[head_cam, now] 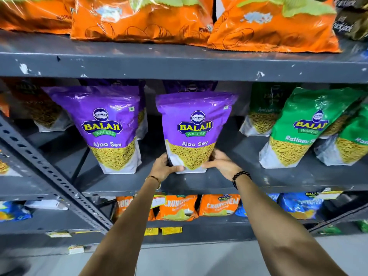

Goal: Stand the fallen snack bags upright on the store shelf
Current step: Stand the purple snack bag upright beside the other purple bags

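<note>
A purple Aloo Sev bag [194,128] stands upright near the front of the grey middle shelf [219,182]. My left hand [164,166] grips its lower left corner and my right hand [221,162] holds its lower right corner. A second purple Aloo Sev bag [111,126] stands upright to the left, apart from my hands. More purple bags [190,86] are partly hidden behind both. Green Ratlami Sev bags [304,126] lean to the right on the same shelf.
Large orange chip bags [139,18] lie on the shelf above. A slotted diagonal brace [53,176] crosses the left side. Orange Crunchem bags [218,205] and blue bags [298,204] fill the lower shelf. A dim orange-topped bag [41,108] sits far left.
</note>
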